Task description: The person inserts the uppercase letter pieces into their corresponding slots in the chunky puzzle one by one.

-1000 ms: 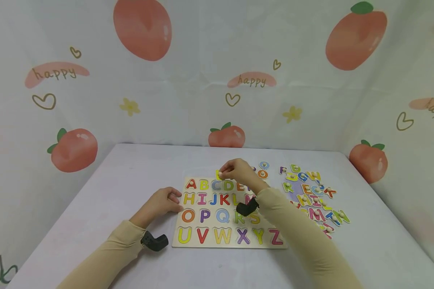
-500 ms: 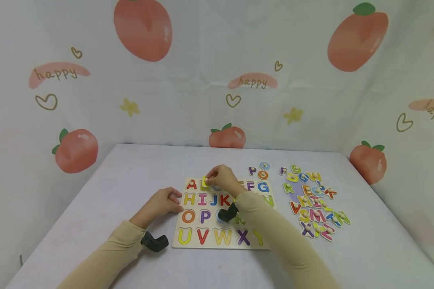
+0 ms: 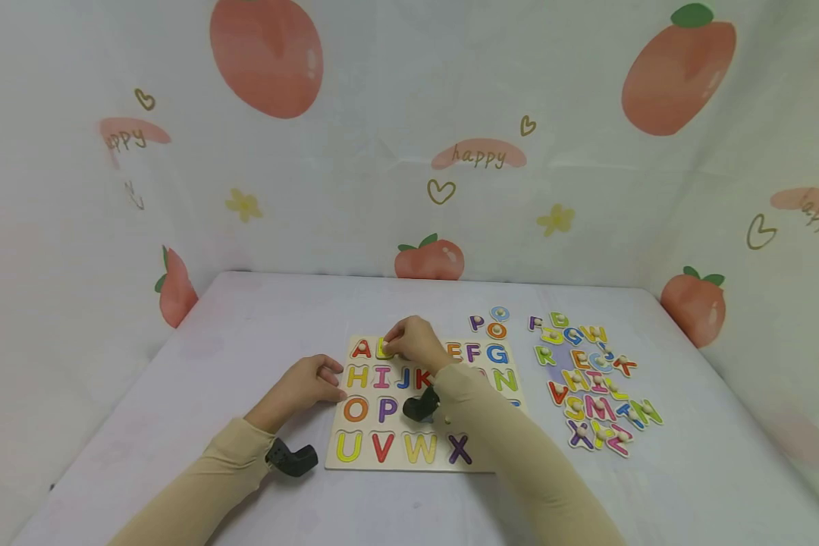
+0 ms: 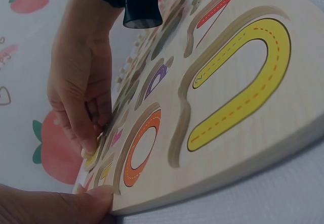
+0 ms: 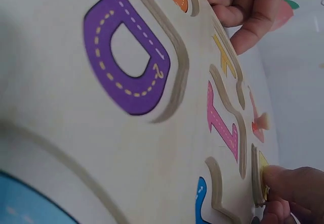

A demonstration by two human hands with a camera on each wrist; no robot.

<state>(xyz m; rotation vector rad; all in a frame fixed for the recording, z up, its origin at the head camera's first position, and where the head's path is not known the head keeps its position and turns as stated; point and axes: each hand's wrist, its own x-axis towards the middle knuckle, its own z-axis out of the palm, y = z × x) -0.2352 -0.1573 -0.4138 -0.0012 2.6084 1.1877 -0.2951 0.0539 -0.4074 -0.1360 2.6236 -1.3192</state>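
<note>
Holds yellow letter piece (image 3: 381, 351) pinched in right hand (image 3: 416, 340), now down at 2nd spot from left in far row of puzzle board (image 3: 400, 453), just right of knobbed red A (image 3: 361, 349). Was approx 1 sec ago out at board's far edge & further right, so is prob past carrying & into fitting; can't tell if fully seated, w/ fingers hiding part. Rests left hand (image 3: 310, 381) against board's left edge, thumb on wood, fingers loosely bent, not clamped; looks unmoved. Keeps hands well apart. Works near board's far-left corner, so has little wood to spare there, but gets bare counter (image 3: 280, 311) to left & far side. Has less room to right: meets loose P (image 3: 473, 326), orange O (image 3: 497, 331) & lt-blue round letter (image 3: 500, 313) just past far edge, plus clustered loose letters (image 3: 599, 408) right of board, apart from it. Runs right sleeve (image 3: 525, 455) over near-right part, hiding slots; can't tell if touching wood. Prob calls for care w/ sleeve there.
</note>
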